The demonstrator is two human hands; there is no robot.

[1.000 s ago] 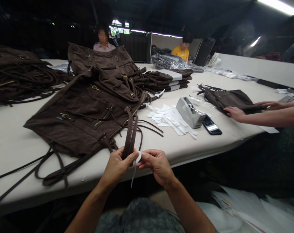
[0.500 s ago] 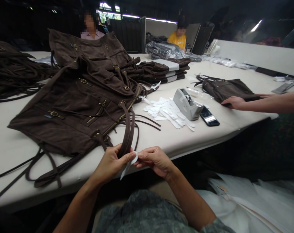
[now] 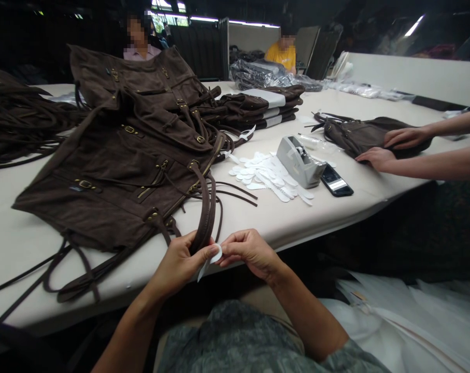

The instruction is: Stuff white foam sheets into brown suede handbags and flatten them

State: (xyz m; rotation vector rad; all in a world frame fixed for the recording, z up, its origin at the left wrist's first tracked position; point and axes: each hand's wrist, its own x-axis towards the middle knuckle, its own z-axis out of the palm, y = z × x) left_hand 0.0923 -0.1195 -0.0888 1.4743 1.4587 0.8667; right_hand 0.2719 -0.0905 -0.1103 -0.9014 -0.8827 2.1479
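Two hands meet at the near edge of the bench [image 3: 17, 243], both pinched on one small item. Left hand [image 3: 179, 264]: fingers wrapped round the paired brown handle straps [image 3: 205, 210] of a suede bag [image 3: 114, 176], thumb pressing a white paper strip [image 3: 209, 260] against the strap ends. Right hand [image 3: 247, 252]: thumb and forefinger closed on the same strip from the other side; the strip's loose tail hangs down toward the left. The bag lies flat on the bench, its straps running from brass-coloured fittings down over the bench edge into the left hand. A second brown bag [image 3: 141, 83] lies behind it, partly overlapped. To the right of the straps lie a heap of white paper pieces [image 3: 266, 176], a grey tape dispenser [image 3: 297, 161] touching that heap, and a dark phone [image 3: 336, 181] just beside the dispenser. Further back, a stack of folded brown bags [image 3: 258, 106]. At far right, a co-worker's two hands [image 3: 390, 147] rest on another brown bag [image 3: 369, 134]. Coiled brown straps [image 3: 17, 122], probably more bags, occupy the far left; detail there is too dark to tell.
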